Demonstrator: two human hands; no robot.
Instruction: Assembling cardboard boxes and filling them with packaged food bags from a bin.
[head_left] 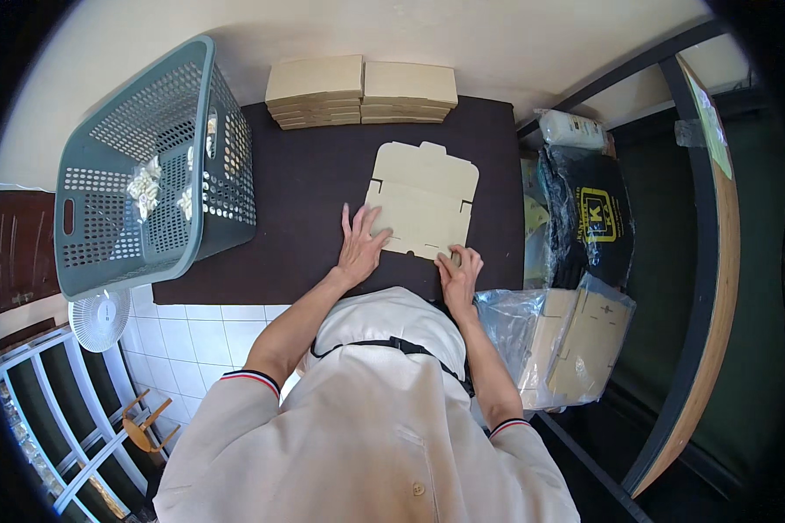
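Note:
A flat die-cut cardboard box blank (423,196), tan with dark slots and a tab at its far edge, lies on the dark brown tabletop in front of me. At its near left side, my left hand (360,248) rests with the fingers spread, some on the cardboard and some on the table. My right hand (460,275) is at the near right corner, its fingers curled and closed on the blank's edge. The underside of that corner is hidden.
Two piles of folded cardboard boxes (314,83) stand against the wall. A grey-green perforated basket (77,228) with small white bundles stands at left. On the right are a black printed bag (615,248) and plastic-wrapped cardboard blanks (589,344), beside a dark metal frame (705,288).

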